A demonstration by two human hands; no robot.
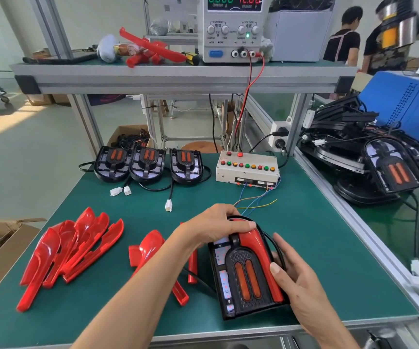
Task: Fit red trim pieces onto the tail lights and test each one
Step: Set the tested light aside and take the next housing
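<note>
- Two bare hands worked on one tail light (243, 275) that lay on the green bench mat (329, 248) in the lower middle of the frame.
- The left hand (213, 229) came in from the lower left and lay curled over the rounded top end of the tail light; its fingers (250, 224) pressed down on the red trim piece (261, 250) seated along the light's right side.
- The right hand (294, 278) came from the bottom edge and cupped the light's right flank, fingers wrapped round its outer edge, thumb (275, 269) resting on the red trim piece beside the two orange lenses.
- Both grips were close and narrow, closed round the light and its trim rather than spread wide.
- A thin black cable looped out from the light's right side, between the two hands.
- Loose red trim pieces (72, 248) lay piled at the lower left of the frame, with a few more (150, 245) just left of the left forearm, partly hidden by it.
- Three more tail lights (148, 163) stood in a row at the middle left, their white connectors lying on the mat in front of them.
- A test box (247, 170) with coloured buttons sat right of that row, thin coloured wires trailing from it toward the hands.
- A power supply (232, 28) stood on the upper shelf at the top centre.
- A heap of tail lights (369, 157) lay at the right edge of the frame.
</note>
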